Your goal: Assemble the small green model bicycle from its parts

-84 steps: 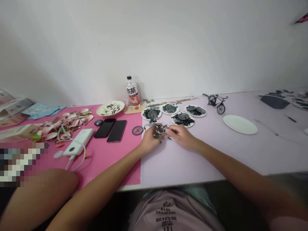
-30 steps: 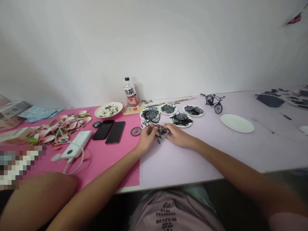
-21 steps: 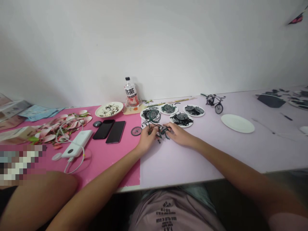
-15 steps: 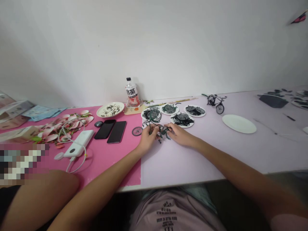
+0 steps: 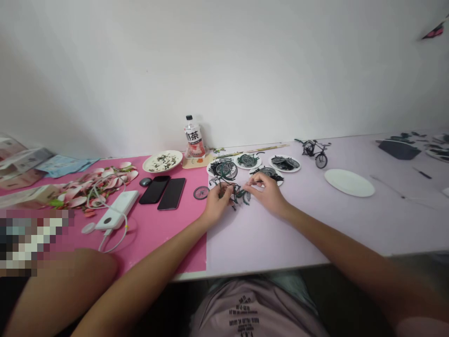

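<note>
My left hand [image 5: 217, 203] is closed on a dark green and black model bicycle frame [image 5: 240, 193], held just over the table in front of the plates. At the frame's right side is my right hand [image 5: 269, 194], its thumb and fingertips pinched together. Whatever may be in that pinch is too small to make out. A loose toy wheel [image 5: 201, 192] lies left of my left hand. Several small plates of dark bicycle parts stand behind my hands, among them a plate with wheels [image 5: 224, 169]. An assembled model bicycle [image 5: 315, 152] stands further right.
A white oval plate [image 5: 349, 183] sits to the right. On the pink mat [image 5: 182, 238] are two phones [image 5: 171, 194], a white power bank [image 5: 117, 210] with cable, and pink petals [image 5: 101, 187]. A drink bottle [image 5: 194, 140] stands near the wall. Another person's leg [image 5: 70, 285] is at lower left.
My right hand has drawn slightly up and away from the bicycle frame, its fingers now in a raised pinch. My left hand keeps its hold on the frame.
</note>
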`<act>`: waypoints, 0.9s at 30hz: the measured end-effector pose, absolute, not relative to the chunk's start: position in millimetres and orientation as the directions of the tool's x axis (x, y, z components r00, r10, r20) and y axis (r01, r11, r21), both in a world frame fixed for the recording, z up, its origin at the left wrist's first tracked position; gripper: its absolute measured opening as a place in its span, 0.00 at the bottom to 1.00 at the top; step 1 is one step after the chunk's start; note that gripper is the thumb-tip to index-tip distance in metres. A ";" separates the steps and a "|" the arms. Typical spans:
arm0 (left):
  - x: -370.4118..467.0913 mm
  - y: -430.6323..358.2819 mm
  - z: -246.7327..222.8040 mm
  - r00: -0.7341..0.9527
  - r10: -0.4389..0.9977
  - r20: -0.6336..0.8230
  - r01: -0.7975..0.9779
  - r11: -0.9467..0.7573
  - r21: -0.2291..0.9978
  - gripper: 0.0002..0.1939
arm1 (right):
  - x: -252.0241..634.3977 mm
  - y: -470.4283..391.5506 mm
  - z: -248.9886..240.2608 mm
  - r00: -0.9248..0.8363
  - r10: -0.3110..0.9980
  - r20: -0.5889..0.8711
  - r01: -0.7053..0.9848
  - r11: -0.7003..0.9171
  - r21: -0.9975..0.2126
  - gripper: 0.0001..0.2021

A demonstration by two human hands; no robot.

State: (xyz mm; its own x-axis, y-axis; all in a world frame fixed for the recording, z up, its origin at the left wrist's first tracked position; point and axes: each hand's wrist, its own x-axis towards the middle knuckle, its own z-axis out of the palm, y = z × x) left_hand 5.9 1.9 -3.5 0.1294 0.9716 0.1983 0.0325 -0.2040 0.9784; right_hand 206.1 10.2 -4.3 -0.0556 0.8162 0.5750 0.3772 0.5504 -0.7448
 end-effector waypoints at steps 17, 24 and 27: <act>7.7 -5.0 -1.7 0.236 0.937 0.260 0.103 -0.290 0.952 0.21 | 195.5 -9.0 9.1 -0.221 0.861 0.459 0.074 0.484 -0.872 0.22; 7.8 -5.2 -3.8 0.302 0.917 0.261 0.115 -0.307 0.945 0.20 | 194.8 -7.3 11.9 -0.224 0.914 0.338 -0.045 0.337 -0.940 0.30; 7.8 -6.0 -0.9 0.313 0.917 0.246 0.095 -0.288 0.953 0.21 | 194.5 -6.2 11.7 -0.233 0.917 0.323 -0.093 0.310 -0.946 0.30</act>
